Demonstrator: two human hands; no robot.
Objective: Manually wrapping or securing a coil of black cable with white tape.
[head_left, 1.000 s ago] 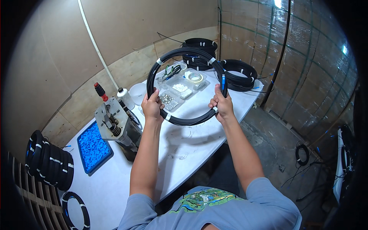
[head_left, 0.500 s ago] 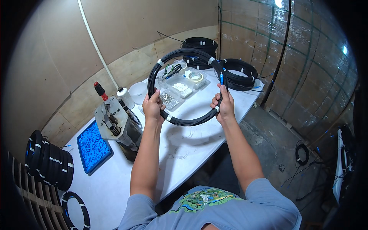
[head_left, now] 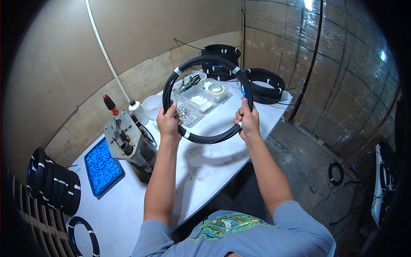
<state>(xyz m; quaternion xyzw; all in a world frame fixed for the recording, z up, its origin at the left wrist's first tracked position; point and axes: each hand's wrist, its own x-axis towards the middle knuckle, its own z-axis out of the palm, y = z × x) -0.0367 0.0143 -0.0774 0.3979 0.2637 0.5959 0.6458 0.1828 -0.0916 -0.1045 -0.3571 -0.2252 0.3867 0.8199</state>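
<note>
A large black cable coil (head_left: 201, 61), bound with several white tape bands, is held up over the white table in both hands. My left hand (head_left: 170, 121) is closed round its left side. On the opposite side, my right hand (head_left: 247, 118) grips the coil, its thumb beside a blue connector (head_left: 243, 91) that lies along the ring. Through the ring show clear trays with white pieces (head_left: 199, 101) and small metal parts (head_left: 185, 113), plus a roll of tape (head_left: 215, 88).
Left on the white table (head_left: 205, 165) stand a hand press (head_left: 128, 137) and a blue tray (head_left: 102, 165) of small blue parts. Stacked coils (head_left: 53, 182) sit at the left edge. More coils (head_left: 265, 85) lie at the back, near pliers (head_left: 190, 81) and a white bottle (head_left: 138, 112).
The view has shifted slightly. The coil is still in both hands, turned a little so the blue connector sits slightly lower and closer to the ring.
</note>
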